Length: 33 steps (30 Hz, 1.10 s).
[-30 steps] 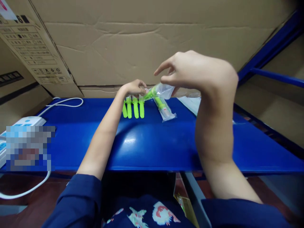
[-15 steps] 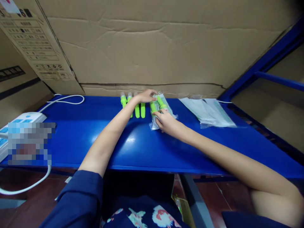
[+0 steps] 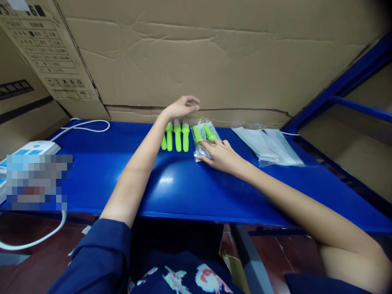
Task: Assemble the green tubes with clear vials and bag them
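Note:
My left hand (image 3: 183, 107) is raised in front of the cardboard, its fingers loosely curved and apart, holding nothing. Below it, several lime-green torch-shaped sticks (image 3: 178, 139) with clear tips stand out in a row on the blue tabletop; my left forearm partly covers the row. My right hand (image 3: 222, 155) rests with fingers spread on the near ends of two clear plastic bags. One bagged green stick (image 3: 196, 133) lies under the index fingertip. Beside it is a second bagged green stick (image 3: 209, 132), angled slightly. The fingers hide the lower parts of both.
Flat clear bags (image 3: 269, 146) lie in a pile on the right. A white power strip (image 3: 45, 149) with a cable (image 3: 88, 127) occupies the left side, beside a blurred-out patch. Cardboard (image 3: 190, 65) walls the back of the blue tabletop (image 3: 183, 188), and a blue frame (image 3: 337, 87) rises at right.
My left hand has lifted up and away from the bagged sticks towards the cardboard. My right hand has stayed at the bags, its fingers now more spread.

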Tool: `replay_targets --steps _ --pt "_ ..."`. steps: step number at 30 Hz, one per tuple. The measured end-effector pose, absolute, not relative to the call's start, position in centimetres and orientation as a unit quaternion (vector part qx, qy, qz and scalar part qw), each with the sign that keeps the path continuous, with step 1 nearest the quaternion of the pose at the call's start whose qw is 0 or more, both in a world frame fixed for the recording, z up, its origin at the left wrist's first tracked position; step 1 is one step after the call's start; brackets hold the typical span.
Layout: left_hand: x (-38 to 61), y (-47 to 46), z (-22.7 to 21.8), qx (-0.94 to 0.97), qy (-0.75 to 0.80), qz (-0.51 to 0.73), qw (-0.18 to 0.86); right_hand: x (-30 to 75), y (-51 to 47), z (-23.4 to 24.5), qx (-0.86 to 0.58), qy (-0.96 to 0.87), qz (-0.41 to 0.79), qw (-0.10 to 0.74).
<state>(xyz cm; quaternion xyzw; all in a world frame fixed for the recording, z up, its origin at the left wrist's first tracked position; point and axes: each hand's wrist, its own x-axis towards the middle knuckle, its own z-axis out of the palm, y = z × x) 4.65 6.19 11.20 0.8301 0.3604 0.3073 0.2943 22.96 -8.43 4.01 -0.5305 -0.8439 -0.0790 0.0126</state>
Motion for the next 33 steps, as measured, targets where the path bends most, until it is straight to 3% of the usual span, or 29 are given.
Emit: replay_targets --steps 11,21,33 --pt "1.9 1.3 17.1 0.84 0.334 0.343 0.254 25.0 -6.3 4.2 -0.541 -0.83 -0.057 0.124" --pt "1.5 0.4 17.9 0.869 0.343 0.275 0.229 30.7 -4.9 6.5 -0.458 -0.873 0.116 0.123" --pt "1.7 0.3 17.7 0.868 0.363 0.242 0.235 30.2 -3.6 4.5 -0.473 -0.845 0.12 0.22"
